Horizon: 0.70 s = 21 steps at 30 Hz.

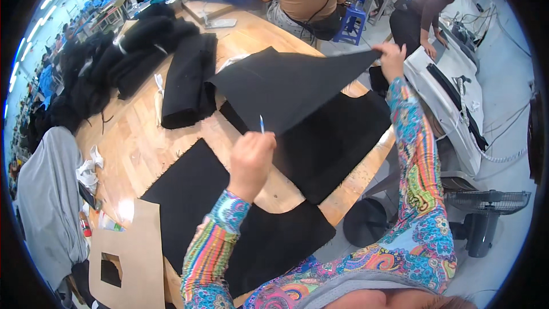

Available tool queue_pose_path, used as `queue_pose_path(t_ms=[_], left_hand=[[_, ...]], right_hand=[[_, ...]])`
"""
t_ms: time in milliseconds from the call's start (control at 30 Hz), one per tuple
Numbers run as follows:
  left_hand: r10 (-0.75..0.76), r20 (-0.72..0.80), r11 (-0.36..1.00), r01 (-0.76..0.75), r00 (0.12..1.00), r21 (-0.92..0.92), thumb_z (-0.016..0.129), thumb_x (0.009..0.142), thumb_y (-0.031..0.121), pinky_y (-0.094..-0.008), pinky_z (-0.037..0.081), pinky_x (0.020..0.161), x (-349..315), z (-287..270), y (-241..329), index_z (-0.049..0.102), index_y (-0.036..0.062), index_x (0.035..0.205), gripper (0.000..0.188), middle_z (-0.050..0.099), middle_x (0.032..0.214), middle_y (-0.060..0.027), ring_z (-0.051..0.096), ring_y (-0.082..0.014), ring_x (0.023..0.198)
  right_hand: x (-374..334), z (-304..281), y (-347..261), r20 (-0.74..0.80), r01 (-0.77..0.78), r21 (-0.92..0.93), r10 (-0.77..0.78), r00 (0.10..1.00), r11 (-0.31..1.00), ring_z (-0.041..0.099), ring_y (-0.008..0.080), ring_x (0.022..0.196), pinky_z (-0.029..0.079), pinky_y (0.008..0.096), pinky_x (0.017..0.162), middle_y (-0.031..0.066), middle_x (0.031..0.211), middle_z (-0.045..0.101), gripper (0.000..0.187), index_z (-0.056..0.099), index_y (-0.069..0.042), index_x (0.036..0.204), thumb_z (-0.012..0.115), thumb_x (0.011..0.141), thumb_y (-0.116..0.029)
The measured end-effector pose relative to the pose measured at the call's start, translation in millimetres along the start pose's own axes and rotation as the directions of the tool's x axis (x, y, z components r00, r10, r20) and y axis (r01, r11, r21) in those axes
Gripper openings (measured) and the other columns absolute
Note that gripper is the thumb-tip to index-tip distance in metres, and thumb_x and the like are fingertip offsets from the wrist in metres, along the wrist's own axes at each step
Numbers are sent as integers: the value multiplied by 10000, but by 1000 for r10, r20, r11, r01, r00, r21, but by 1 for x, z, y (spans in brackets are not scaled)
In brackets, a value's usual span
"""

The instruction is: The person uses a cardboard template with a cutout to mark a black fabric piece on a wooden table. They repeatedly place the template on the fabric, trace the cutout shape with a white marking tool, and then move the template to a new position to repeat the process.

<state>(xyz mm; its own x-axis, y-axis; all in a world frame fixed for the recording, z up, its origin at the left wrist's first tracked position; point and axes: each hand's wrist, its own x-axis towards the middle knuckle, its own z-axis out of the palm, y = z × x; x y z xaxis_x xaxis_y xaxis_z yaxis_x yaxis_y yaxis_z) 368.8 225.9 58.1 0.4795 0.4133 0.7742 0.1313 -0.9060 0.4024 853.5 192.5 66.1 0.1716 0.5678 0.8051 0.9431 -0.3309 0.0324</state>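
Note:
A black fabric panel (291, 83) is held up between my hands, its far left part near a folded black bundle. My right hand (393, 62) is closed on the panel's right corner. My left hand (250, 160) is closed around a slim pen with a blue and white tip (262, 124) pointing up, and appears to pinch the panel's near corner as well. Below the raised panel lies a second black panel (337, 149) with frayed edges. Another black panel (269, 240) lies nearest me, partly under my left forearm.
On the wooden table (134, 143) sit a folded black bundle (189, 80) and a heap of black cloth (137, 51). A brown card template (140, 252) with a cutout lies near left, beside grey cloth (51, 183). A fan (486, 217) stands right; two people work beyond.

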Motion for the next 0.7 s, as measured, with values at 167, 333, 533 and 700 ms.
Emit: queue_pose_path(t_ms=[167,333,533,700], left_hand=[[-116,159,993,120,980,-14,592,717,-13,-368,441,632,-56,48,16,539,75,784,123,552,702,-64,571,-239,722],[-123,267,990,138,956,-40,589,726,12,-364,447,648,-91,68,41,538,83,788,108,563,717,-55,563,-232,724],[-73,305,995,90,950,-43,591,722,17,-354,453,661,-111,85,62,542,82,813,122,580,748,-42,567,-215,769],[-78,344,994,98,936,-43,589,721,25,-344,445,666,-120,87,67,543,81,816,120,578,755,-40,562,-215,768]], right_hand=[[-101,21,14,204,-142,-40,147,968,989,563,211,1071,141,622,1094,-30,922,662,284,728,-213,844,542,766,-13],[-152,8,23,226,-217,-104,235,945,971,532,193,1112,140,608,1099,-50,963,655,288,736,-243,844,566,764,-25],[-182,-4,42,259,-266,-174,304,917,948,516,197,1139,134,587,1111,-55,985,650,304,743,-271,856,580,758,-35],[-187,-10,39,146,-245,-153,267,953,957,509,212,1156,134,601,1112,-36,987,649,296,747,-252,874,584,758,-33]])
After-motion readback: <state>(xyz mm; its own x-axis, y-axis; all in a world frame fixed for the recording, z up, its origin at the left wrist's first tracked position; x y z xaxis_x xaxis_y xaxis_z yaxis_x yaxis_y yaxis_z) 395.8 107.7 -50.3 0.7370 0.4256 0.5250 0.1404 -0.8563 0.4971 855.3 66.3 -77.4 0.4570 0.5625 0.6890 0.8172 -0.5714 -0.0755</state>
